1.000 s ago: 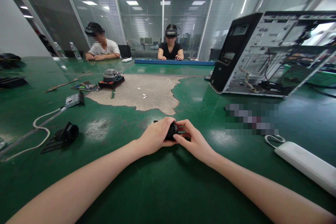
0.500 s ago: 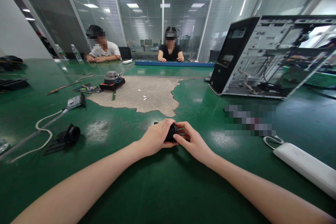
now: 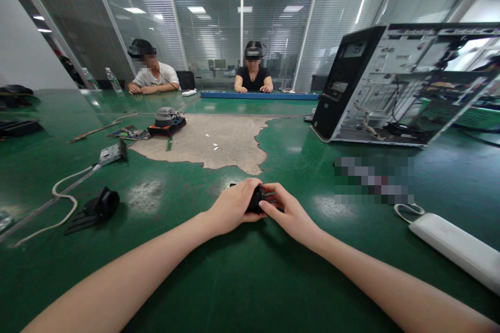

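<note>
A small black plastic part [image 3: 255, 201] is held between my two hands over the green table [image 3: 250, 281]; its exact kind cannot be made out. My left hand [image 3: 235, 202] wraps over its left side and covers most of it, with the thumb underneath or at the near edge. On the other side, the fingertips and thumb of my right hand [image 3: 287, 210] pinch its right end. To the left of my forearm lies another black plastic piece with a round end and flat prongs [image 3: 102, 205].
An opened computer case [image 3: 371, 88] stands at the right, a white power strip [image 3: 453, 247] nearer. At the left lie a metal bracket [image 3: 112, 152], a pale cable [image 3: 68, 195], a circuit board [image 3: 130, 132] and a heatsink-like part [image 3: 167, 118]. Two people sit across the table.
Both hands keep their hold on the black part in nearly the same place. Only a very slight shift of the whole view shows.
</note>
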`<action>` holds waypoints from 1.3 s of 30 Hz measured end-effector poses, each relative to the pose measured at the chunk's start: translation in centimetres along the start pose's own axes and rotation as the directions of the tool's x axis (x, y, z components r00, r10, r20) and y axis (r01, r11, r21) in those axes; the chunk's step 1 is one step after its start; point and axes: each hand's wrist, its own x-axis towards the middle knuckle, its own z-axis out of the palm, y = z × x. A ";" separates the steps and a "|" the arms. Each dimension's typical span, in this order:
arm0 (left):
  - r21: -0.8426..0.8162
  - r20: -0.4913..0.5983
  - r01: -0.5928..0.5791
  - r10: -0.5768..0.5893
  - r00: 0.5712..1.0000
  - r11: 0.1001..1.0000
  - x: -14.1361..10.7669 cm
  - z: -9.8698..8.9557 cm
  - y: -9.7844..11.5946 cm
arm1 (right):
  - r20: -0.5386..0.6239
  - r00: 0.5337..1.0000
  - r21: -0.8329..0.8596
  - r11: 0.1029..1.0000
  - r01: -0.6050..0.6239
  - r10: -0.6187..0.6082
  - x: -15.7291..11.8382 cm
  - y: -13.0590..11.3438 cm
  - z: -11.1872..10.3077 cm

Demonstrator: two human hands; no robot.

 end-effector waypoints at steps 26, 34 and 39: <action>0.013 -0.008 -0.003 0.003 1.000 1.000 -0.1 0.2 0.0 | -0.042 0.996 -0.064 0.995 0.074 -0.076 -0.1 0.3 0.1; 0.016 -0.007 -0.004 0.004 1.000 1.000 -0.2 0.2 0.0 | -0.035 0.991 -0.089 0.988 0.125 -0.128 -0.4 0.1 0.0; 0.027 -0.009 0.006 -0.006 1.000 1.000 -0.1 0.2 0.0 | -0.066 0.988 -0.090 0.987 0.130 -0.136 -0.3 0.3 0.1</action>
